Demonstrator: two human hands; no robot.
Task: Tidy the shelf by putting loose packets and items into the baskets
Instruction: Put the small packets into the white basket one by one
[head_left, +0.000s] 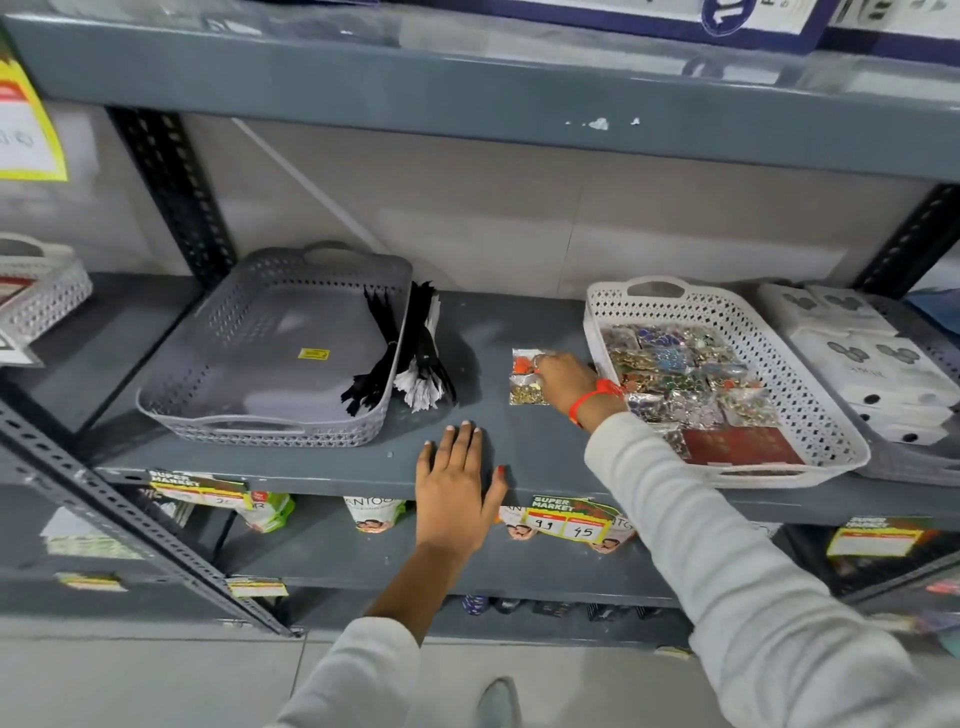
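Note:
Two small clear packets (524, 379) of orange and gold trinkets lie loose on the grey shelf (498, 415) between two baskets. My right hand (563, 379) rests on their right edge, fingers curled onto them. A white basket (826, 415) to the right holds several shiny packets (691, 384). On the left, a grey basket (260, 421) has black zippers (376, 358) leaning in its right corner, and a bundle of black and white zippers (426, 364) lies on the shelf just outside it. My left hand (457, 488) lies flat and open on the shelf's front edge.
White boxes (857, 353) sit stacked in a basket at the far right. Another white basket (47, 291) shows at the far left. Slotted black uprights (176, 192) frame the bay. Price tags (569, 525) hang on the shelf lip, with packets on the shelf below.

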